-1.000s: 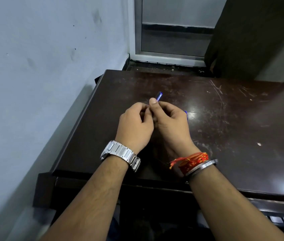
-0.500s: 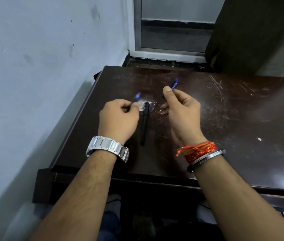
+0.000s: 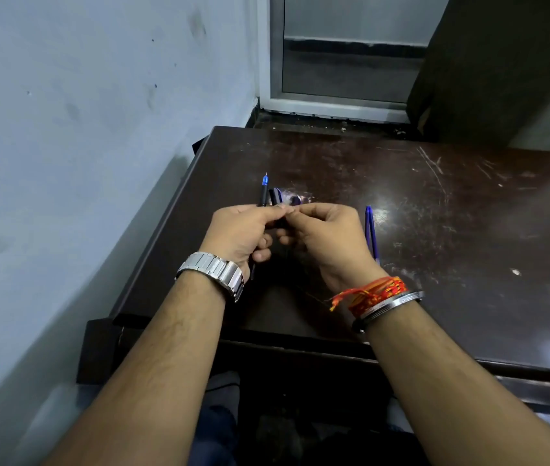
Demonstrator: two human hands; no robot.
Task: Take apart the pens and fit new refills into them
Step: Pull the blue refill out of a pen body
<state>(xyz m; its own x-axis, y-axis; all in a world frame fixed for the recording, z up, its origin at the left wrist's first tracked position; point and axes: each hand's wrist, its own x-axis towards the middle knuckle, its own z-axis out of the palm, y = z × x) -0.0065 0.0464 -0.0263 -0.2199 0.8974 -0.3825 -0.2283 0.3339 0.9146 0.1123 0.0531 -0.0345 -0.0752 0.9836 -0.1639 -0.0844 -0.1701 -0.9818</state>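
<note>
Head view. Both hands meet above the near left part of a scratched dark table (image 3: pixel 451 210), fingertips touching.

The left hand (image 3: pixel 243 230) is curled round a thin refill (image 3: pixel 264 191). Its blue tip points up and away beyond the knuckles, and its lower end shows below the palm.

Just right of the refill, a dark pen barrel (image 3: pixel 274 198) rises between the hands. The right hand (image 3: pixel 329 240), fingers bent, closes thumb and forefinger on it where they meet the left thumb. The contact itself is partly hidden.

A blue pen (image 3: pixel 371 233) lies flat on the table just beside the right hand, its length running away from the person.

A metal watch (image 3: pixel 211 272) sits on the left wrist; red thread (image 3: pixel 374 290) and a metal bangle (image 3: pixel 391 302) sit on the right wrist. A pale wall (image 3: pixel 65 146) borders the table on the left.
</note>
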